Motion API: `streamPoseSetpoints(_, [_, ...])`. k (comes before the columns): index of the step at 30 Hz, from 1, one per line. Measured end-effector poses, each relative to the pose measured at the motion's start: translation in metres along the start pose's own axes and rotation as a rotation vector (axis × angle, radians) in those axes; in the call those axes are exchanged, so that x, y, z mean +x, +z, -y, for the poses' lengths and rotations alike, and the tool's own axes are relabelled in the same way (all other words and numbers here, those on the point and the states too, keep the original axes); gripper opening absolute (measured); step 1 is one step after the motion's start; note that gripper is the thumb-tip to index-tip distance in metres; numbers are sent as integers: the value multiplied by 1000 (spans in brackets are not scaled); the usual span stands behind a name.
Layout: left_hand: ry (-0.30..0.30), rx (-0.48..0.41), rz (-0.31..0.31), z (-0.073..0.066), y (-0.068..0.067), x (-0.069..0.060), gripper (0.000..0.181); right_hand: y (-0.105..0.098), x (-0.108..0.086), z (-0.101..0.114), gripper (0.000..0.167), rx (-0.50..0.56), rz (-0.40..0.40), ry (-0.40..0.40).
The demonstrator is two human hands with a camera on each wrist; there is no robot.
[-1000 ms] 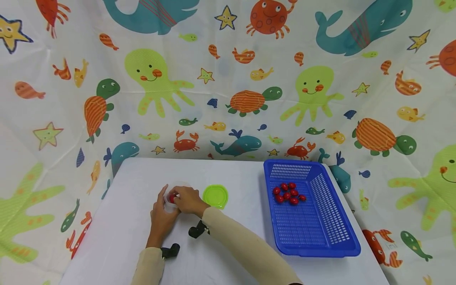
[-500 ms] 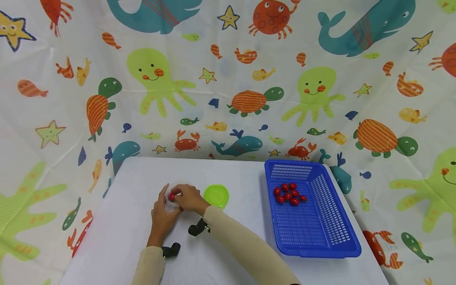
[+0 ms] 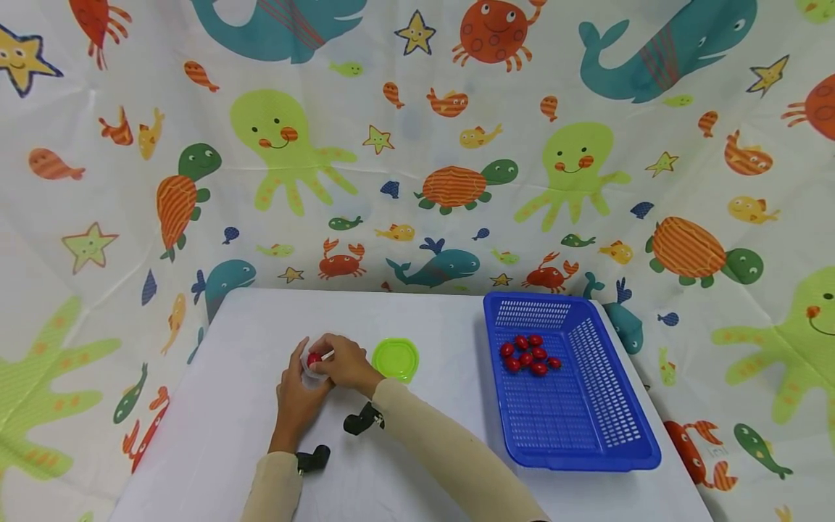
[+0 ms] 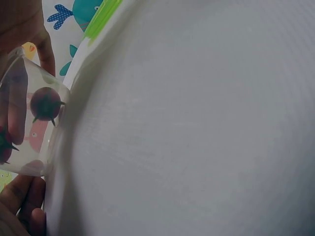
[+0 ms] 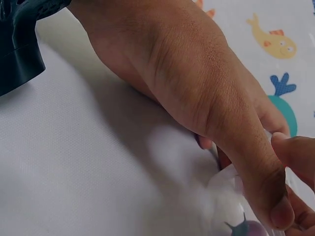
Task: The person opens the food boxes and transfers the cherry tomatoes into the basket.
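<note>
My left hand (image 3: 300, 399) grips a small clear plastic container (image 3: 315, 380) on the left half of the table. Over its mouth, my right hand (image 3: 349, 365) pinches a red cherry tomato (image 3: 314, 359) between thumb and fingers. The left wrist view shows the container's clear wall (image 4: 32, 164) from the side. One cherry tomato (image 4: 46, 102) with a green stem lies inside it, and another tomato (image 4: 5, 145) is partly cut off at the frame's edge. In the right wrist view, the right thumb (image 5: 268, 196) points down at the container, and a stemmed tomato (image 5: 251, 228) shows below.
A bright green lid (image 3: 395, 359) lies right of the hands. At the table's right side stands a blue plastic basket (image 3: 574, 420) with several cherry tomatoes (image 3: 525, 359) in it. A curtain printed with sea animals (image 3: 404, 152) hangs behind the white table (image 3: 261, 326).
The right fingers have shifted slightly left over the container's mouth, and the tomato at their tips shows a little more plainly. The left hand keeps its place; lid and basket are unmoved.
</note>
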State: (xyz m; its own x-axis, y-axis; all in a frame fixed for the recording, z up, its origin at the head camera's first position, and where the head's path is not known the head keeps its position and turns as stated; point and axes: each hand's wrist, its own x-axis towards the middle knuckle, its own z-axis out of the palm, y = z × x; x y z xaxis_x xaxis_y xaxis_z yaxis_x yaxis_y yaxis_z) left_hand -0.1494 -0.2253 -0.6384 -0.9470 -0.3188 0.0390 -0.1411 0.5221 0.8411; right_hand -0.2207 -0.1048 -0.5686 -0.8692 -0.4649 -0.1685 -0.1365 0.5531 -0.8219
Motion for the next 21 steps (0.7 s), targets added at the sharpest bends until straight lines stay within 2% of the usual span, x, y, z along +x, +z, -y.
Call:
streamPoseSetpoints(12, [-17, 2, 18, -3, -1, 0, 97, 3, -1, -1, 24, -31, -40, -15])
streamPoseSetpoints(21, [-11, 5, 9, -2, -1, 0, 98, 4, -2, -2, 24, -5, -54, -16])
